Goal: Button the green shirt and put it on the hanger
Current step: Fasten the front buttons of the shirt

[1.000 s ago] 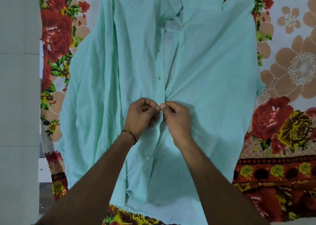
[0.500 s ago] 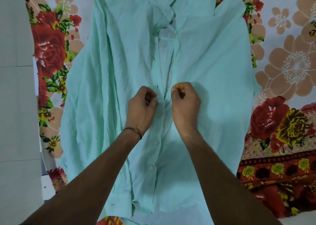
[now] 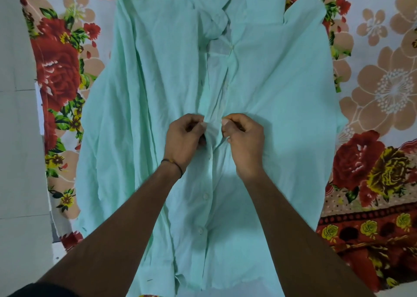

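The light green shirt [image 3: 282, 98] lies flat on a floral bedsheet, collar far from me, hem near me. Two white buttons [image 3: 205, 196] on the lower placket are fastened. Above my hands the front stays parted, with one button [image 3: 231, 46] showing near the collar. My left hand [image 3: 184, 141] pinches the left placket edge at mid-chest. My right hand [image 3: 244, 142] pinches the right placket edge, a small gap of cloth between the two thumbs. No hanger is in view.
The floral bedsheet [image 3: 379, 89], with red roses and beige flowers, spreads under the shirt and out to the right. A pale tiled floor [image 3: 18, 161] runs along the left side beyond the bed's edge.
Both hands moved up the placket from the button they worked a second ago, parted a little, and now pinch the two edges higher on the shirt. The view tilted slightly.
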